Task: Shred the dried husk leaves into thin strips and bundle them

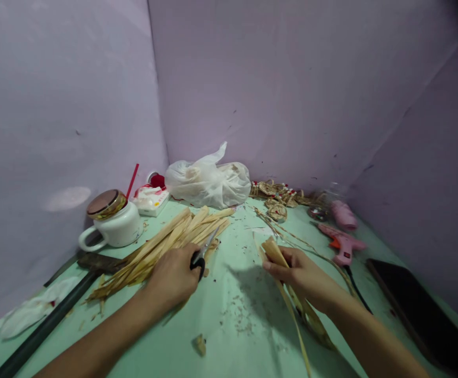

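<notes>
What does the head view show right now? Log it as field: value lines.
left hand: holding black-handled scissors, pointing forward
right hand: pinching a pale dried leaf strip
left side: bundle of dried strips, hammer, white mug
back: white plastic bag, braided fibre pieces
right side: pink glue gun, pink spool, dark flat device
surface: pale green table, scattered scraps

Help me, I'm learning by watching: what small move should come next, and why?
Probably bring the black-handled metal scissors toward the long, dried, tan leaf-like strips at the right: the left hand is at the scissors' handles, while the right hand holds those strips between thumb and fingers, well apart from the blades.
</notes>
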Demonstrator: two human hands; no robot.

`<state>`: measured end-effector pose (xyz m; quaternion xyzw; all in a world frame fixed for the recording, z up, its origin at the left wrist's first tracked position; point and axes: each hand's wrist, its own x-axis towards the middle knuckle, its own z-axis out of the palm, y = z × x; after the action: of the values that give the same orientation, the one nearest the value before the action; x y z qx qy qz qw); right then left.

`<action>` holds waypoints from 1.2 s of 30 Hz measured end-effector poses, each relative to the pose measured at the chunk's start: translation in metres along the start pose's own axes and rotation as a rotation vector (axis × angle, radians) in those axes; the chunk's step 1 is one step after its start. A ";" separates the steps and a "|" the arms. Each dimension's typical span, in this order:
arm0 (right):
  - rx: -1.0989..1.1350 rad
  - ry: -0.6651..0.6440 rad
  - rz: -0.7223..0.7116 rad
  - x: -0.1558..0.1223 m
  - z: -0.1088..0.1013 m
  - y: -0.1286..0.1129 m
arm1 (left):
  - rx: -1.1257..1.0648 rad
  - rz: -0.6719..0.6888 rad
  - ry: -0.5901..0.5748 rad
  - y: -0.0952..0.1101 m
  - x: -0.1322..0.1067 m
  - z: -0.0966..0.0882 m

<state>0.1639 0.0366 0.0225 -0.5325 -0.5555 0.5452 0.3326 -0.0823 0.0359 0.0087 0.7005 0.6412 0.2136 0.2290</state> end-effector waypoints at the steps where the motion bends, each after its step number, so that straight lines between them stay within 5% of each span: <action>1: 0.094 0.010 0.041 0.000 0.003 0.001 | 0.073 0.002 0.000 0.000 -0.002 0.002; 4: 0.437 0.037 0.150 0.004 0.015 0.007 | 0.043 0.004 -0.008 0.004 -0.003 0.006; 7: 0.688 0.073 0.217 0.007 0.028 0.013 | -0.358 -0.102 -0.023 0.009 0.001 0.006; 10: 0.762 0.070 0.212 0.008 0.038 0.017 | -0.793 -0.253 -0.112 0.016 0.000 0.007; 13: 0.751 0.075 0.175 0.006 0.046 0.017 | -0.987 -0.283 -0.191 0.024 -0.009 0.016; 21: 0.819 0.100 0.075 0.000 0.054 0.016 | -0.951 -0.199 -0.360 0.043 -0.028 0.038; 26: 0.827 0.065 0.102 0.005 0.039 0.017 | -0.876 -0.093 -0.352 0.029 -0.021 0.022; 30: 0.793 -0.012 0.094 0.011 0.025 0.016 | -0.832 -0.019 -0.475 0.018 -0.016 0.006; 36: 0.540 0.126 0.003 0.012 0.026 0.022 | -0.831 -0.095 -0.556 0.021 -0.021 0.007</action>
<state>0.1419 0.0377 -0.0060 -0.4582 -0.3677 0.6398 0.4955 -0.0634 0.0128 0.0153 0.5506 0.4477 0.2455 0.6603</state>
